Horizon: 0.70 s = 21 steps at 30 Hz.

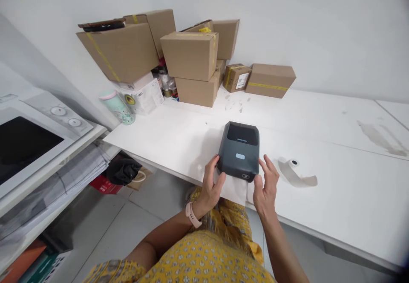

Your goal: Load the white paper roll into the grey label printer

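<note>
A long white table (335,197) runs across the middle and right of the frame against a plain white wall (319,27), its smooth top marked with a greyish smear at the far right and a few small scuffs near the back. At the upper centre, brown cardboard boxes (190,55) sealed with yellow tape are stacked along the wall, with two smaller ones lying flat to their right. Just left of the stack sit a white carton (143,95) and a pale green bottle (118,106) with a rounded pink cap. At the left edge, a white microwave (28,138) with a dark door and two round dials rests on a shelf above loose sheets of paper, and a black bag (123,171) sits on the grey tiled floor below. Near the front edge of the table, at the centre of the frame, stands a small dark grey printer (239,151), a boxy shape with rounded corners and a matte shell, white paper hanging from its front slot. The left hand (212,185) touches its left front corner, fingers curled against the side; the right hand (266,187) is open beside the right front corner, fingers spread, not clearly touching. To the right lies a roll of white paper (297,173), partly unrolled.
</note>
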Motion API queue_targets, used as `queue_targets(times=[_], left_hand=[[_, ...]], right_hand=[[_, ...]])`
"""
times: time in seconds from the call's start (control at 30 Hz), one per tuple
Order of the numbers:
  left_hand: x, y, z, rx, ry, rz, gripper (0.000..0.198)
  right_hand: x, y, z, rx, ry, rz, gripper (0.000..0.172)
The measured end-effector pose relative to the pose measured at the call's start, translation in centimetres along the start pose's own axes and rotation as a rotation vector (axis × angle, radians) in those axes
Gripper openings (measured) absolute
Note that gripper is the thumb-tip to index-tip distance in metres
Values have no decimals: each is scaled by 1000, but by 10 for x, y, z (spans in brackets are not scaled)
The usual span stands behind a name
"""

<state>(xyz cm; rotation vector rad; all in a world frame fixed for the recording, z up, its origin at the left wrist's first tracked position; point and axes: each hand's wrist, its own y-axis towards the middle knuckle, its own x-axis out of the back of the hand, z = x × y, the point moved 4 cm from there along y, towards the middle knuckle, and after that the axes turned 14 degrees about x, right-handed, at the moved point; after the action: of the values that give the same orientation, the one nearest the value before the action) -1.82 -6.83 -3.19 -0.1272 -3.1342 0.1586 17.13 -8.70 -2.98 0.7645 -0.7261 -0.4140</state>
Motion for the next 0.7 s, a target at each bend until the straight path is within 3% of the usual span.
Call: queue_targets(times=[0.17,0.3,0.5,0.7], left_hand=[[-7,11,15,56,0,-19,60],[-12,17,22,102,-62,-5,61],[-8,17,27,83,-96,41,60],[3,27,13,9,7,7,56]], right_hand=[[-12,-21,-8,-384,203,63,64],[-20,-24,-4,-520,299,32,74],[-24,-22,1,-542,311,-10,79],[-15,-10,-1,-351,126,57,72]])
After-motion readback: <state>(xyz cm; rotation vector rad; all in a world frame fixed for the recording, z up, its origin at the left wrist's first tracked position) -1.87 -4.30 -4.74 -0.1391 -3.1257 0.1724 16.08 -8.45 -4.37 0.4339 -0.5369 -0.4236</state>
